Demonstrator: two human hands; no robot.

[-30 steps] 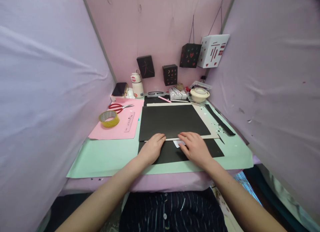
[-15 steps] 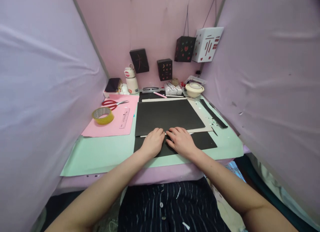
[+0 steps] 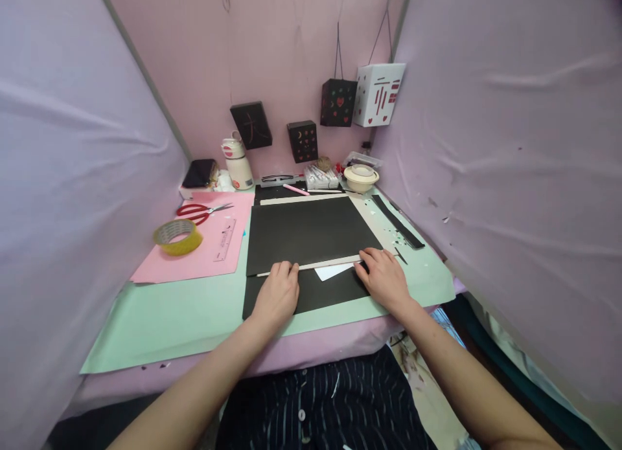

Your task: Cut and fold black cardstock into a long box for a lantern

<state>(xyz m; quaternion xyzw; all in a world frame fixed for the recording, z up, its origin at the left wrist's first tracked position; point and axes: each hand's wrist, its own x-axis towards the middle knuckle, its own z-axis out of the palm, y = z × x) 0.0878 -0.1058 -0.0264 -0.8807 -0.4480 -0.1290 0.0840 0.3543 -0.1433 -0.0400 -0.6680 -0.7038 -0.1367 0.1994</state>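
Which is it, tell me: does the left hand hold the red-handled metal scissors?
No, the scissors lie on the pink paper sheet, apart from the left hand.

Pale bottle (image 3: 239, 168) — cream bowl (image 3: 360, 180), well apart.

Black sheet (image 3: 311, 233), yellow tape (image 3: 178, 245), striped garment (image 3: 330, 405)

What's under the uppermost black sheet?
A pale board peeks out from under the uppermost black sheet along its far and right edges; a white piece and another black sheet show at its near edge. Anything lying wholly beneath is covered.
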